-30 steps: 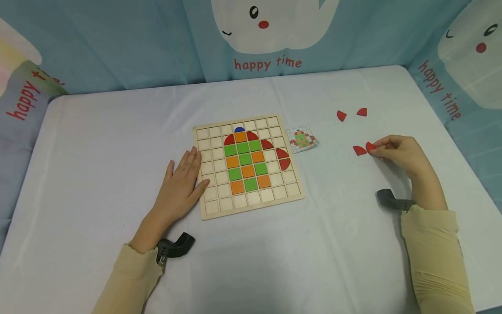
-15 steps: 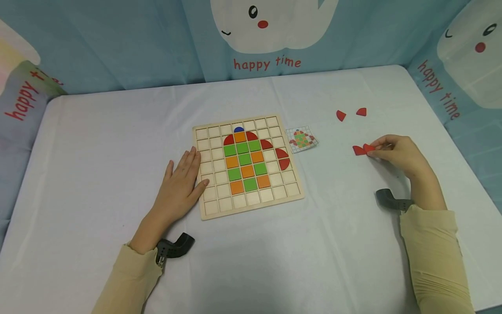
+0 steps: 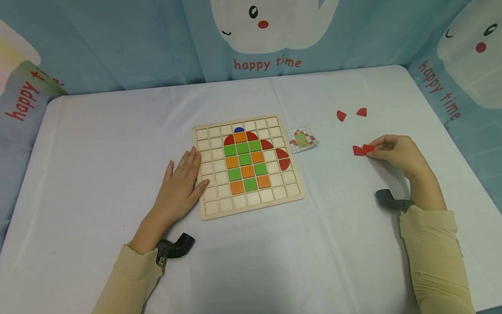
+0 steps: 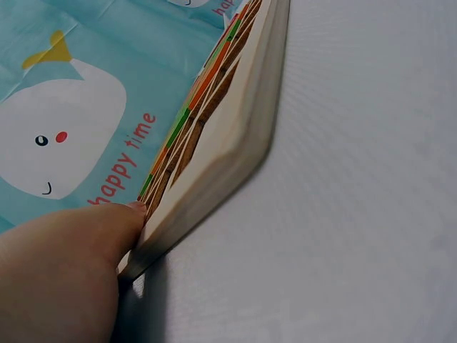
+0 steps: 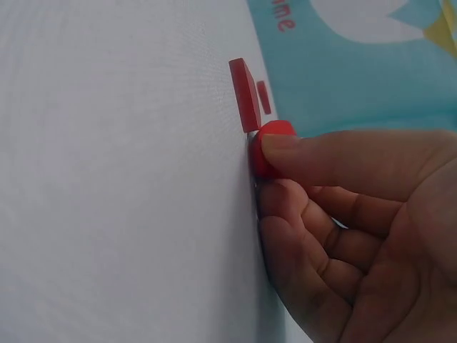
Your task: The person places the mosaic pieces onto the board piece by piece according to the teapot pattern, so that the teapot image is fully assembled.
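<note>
My right hand [image 3: 401, 155] pinches a red quarter-circle tile [image 3: 368, 148] between thumb and fingers, low at the tabletop. Just left of it lies another red tile [image 3: 357, 151]; in the right wrist view that tile [image 5: 245, 96] stands close to the pinched one [image 5: 277, 128]. My left hand [image 3: 176, 187] lies flat along the left edge of the wooden grid board [image 3: 251, 209], its thumb over the rim, as the left wrist view also shows. Green and orange squares, several red quarter-circles and a blue half-circle [image 3: 239, 129] sit in the board's cells.
A small pattern card [image 3: 303, 139] lies by the board's right edge. Two loose red tiles [image 3: 341, 115] lie farther back on the right of the white table [image 3: 98, 152]. A blue printed cloth [image 3: 137, 43] stands behind the table.
The red tile in my right hand has turned and shifted slightly left, closer to the neighbouring red tile. My left hand and the board have stayed put.
</note>
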Tool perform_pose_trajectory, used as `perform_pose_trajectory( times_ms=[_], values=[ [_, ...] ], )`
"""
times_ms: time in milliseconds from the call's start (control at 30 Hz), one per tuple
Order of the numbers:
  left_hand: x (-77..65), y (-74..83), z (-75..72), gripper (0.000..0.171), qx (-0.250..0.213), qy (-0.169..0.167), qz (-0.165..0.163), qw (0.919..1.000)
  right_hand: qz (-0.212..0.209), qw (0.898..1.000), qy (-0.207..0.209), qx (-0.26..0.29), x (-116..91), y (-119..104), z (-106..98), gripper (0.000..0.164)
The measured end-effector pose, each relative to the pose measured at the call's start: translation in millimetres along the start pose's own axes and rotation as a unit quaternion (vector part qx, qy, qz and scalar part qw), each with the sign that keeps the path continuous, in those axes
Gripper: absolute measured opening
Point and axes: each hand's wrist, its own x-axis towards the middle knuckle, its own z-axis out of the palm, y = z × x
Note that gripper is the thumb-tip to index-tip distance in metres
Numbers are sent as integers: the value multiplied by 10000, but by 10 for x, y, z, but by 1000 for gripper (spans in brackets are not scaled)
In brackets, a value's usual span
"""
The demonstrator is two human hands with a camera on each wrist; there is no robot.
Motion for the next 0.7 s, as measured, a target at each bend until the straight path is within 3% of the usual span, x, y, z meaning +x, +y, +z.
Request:
perform_pose_trajectory(
  times_ms=[233, 433, 700],
  values=[
    [-2, -7, 5, 70, -4, 9, -1, 10000, -74, 9999, -62, 130, -13, -2, -7, 40],
    [6, -8, 10, 70, 10, 16, 11, 10000, -295, 9959, 106, 845, -37, 8, -41, 38],
    [3, 2, -3, 70, -13, 42, 15, 10000, -640, 9826, 227, 1729, -76, -69, -61, 6]
  ],
)
